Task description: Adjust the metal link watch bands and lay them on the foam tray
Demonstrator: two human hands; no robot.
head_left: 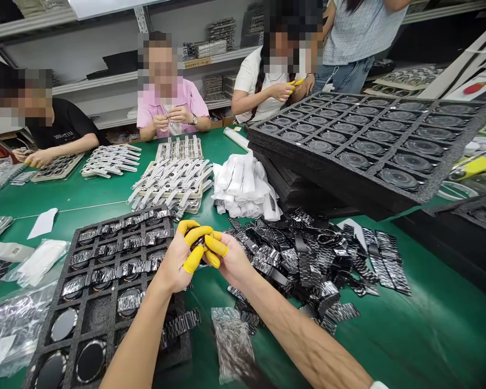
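Observation:
My left hand (pixel 179 266) and my right hand (pixel 231 258) meet above the table, with yellow finger cots on the fingertips. Pinched between them is a small dark watch (pixel 198 242), mostly covered by the fingers. Left of and below the hands lies a black foam tray (pixel 96 314) of round dark watches, many with black metal bands laid across. One compartment holds no watch. To the right spreads a heap of black metal watch bands (pixel 303 259). A clear plastic bag (pixel 233 343) of small thin parts, not clearly distinguishable, sits between my forearms.
Tall stacked black foam trays (pixel 362 132) with round parts stand at back right. White wrapped bundles (pixel 243 183) and trays of white-banded watches (pixel 172 181) lie ahead. Plastic bags (pixel 14 316) cover the left side of the green table (pixel 433 319). Several people sit or stand across it.

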